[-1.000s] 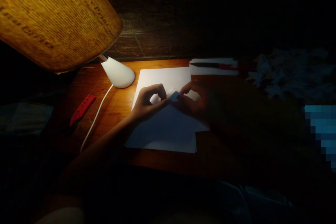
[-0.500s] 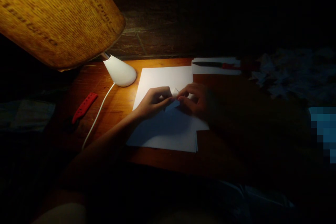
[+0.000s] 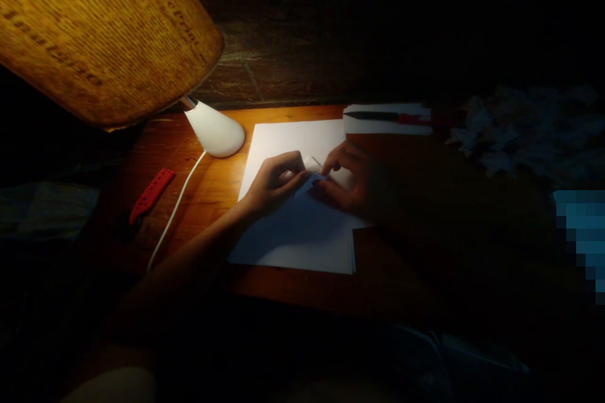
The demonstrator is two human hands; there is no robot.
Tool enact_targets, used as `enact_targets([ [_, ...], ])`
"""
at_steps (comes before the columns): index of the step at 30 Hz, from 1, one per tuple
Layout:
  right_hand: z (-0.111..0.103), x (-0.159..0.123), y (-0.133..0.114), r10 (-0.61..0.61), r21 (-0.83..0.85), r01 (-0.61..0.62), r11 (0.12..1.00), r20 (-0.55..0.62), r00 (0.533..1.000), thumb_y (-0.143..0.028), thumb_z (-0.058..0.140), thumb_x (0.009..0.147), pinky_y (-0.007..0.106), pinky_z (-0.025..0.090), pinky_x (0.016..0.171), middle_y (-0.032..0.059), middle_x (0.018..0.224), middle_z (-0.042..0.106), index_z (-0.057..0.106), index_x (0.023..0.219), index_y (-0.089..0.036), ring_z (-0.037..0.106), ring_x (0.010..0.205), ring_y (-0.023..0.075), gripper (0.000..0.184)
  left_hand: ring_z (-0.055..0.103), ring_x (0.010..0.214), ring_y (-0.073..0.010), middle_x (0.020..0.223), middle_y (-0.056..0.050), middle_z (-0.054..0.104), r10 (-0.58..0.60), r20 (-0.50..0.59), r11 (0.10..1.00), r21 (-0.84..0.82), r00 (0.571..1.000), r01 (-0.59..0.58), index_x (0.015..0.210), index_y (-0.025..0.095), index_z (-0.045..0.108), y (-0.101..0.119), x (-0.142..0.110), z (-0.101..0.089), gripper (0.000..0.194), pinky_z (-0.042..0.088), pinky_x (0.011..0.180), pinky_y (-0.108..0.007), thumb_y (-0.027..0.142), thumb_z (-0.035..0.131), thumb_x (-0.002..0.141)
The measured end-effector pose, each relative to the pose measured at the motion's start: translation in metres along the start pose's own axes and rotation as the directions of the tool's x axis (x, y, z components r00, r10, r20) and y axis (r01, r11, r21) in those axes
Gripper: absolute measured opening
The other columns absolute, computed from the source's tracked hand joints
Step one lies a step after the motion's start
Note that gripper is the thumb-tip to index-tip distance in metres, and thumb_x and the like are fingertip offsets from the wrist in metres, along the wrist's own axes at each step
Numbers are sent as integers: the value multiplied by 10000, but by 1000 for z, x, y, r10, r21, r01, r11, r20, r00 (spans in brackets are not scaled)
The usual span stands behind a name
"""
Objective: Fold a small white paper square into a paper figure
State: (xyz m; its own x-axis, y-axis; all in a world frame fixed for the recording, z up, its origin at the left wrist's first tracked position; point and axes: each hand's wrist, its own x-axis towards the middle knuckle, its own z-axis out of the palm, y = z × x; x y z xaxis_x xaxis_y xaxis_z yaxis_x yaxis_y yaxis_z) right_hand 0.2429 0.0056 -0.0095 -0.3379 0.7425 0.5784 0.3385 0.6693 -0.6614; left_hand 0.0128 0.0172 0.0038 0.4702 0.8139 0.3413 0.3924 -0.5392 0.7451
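Observation:
A small piece of folded white paper [image 3: 312, 164] is between my hands, above a stack of white sheets [image 3: 293, 245]. My left hand [image 3: 276, 182] pinches its left side between thumb and bent fingers. At its right corner, my right hand [image 3: 352, 175] has the index fingertip and thumb on the paper, slightly apart from each other. Shadow covers the near half of the folded paper, so its creases are hard to make out. The right forearm is lost in darkness.
At the left stands a lamp with a white base [image 3: 215, 132], a large shade [image 3: 113, 31] and a white cord [image 3: 177, 208]. A red-handled tool [image 3: 154, 192] lies beside the cord. Behind, a dark-bladed tool [image 3: 373, 116] rests on smaller paper [image 3: 387, 128]. Folded paper pieces [image 3: 496, 129] pile up right.
My right index finger has lifted and spread from the thumb. The folded paper has tilted, showing a shaded near part. My left hand keeps its pinch, shifted slightly left.

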Motion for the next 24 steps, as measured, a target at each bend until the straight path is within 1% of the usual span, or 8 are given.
enact_targets([
  [4,0,0,1,-13,-47,13,999,0,1000,-259,811,896,368,467,773,34,956,679,682,921,-226,629,859,210,136,457,628,-128,665,23,519,22,-14,1000,21,1000,-21,741,207,528,1,-1,1,423,365,585,-277,467,638,1056],
  [8,-2,1,2,19,-70,-16,997,37,999,-251,836,876,366,461,773,36,947,699,683,892,-222,645,864,218,157,469,643,-132,673,24,528,17,14,999,40,1000,-17,752,206,523,4,-1,0,372,367,601,-275,394,638,1052],
  [11,-1,2,5,64,-39,-62,997,51,997,-262,849,866,363,461,783,26,912,709,682,838,-229,654,860,218,172,481,659,-139,693,19,541,27,39,995,96,999,-31,746,206,513,4,0,0,331,380,640,-286,325,626,1033],
  [14,0,3,8,83,25,-84,996,47,995,-320,876,859,365,474,788,29,908,717,696,801,-232,669,863,220,209,507,689,-146,739,10,577,90,48,978,182,995,-97,751,204,515,3,0,-1,284,399,714,-311,254,617,1012],
  [17,1,2,11,73,61,-75,995,27,997,-368,893,854,376,490,800,43,956,730,717,796,-232,682,881,224,230,510,701,-153,767,7,592,140,55,960,239,989,-149,780,207,521,3,-1,-2,246,407,751,-328,221,610,1009],
  [22,1,2,11,48,59,-51,997,50,998,-431,872,881,400,509,828,54,986,760,725,791,-235,700,921,239,261,502,697,-157,769,13,582,163,67,947,269,984,-175,797,214,504,4,-1,-2,237,407,752,-328,206,604,1011],
  [24,0,3,11,33,63,-37,997,59,998,-415,864,891,409,513,846,58,1007,782,737,803,-231,712,933,241,240,501,693,-158,770,12,583,165,76,945,273,983,-180,799,216,499,4,-1,-2,239,405,752,-329,210,602,1015],
])
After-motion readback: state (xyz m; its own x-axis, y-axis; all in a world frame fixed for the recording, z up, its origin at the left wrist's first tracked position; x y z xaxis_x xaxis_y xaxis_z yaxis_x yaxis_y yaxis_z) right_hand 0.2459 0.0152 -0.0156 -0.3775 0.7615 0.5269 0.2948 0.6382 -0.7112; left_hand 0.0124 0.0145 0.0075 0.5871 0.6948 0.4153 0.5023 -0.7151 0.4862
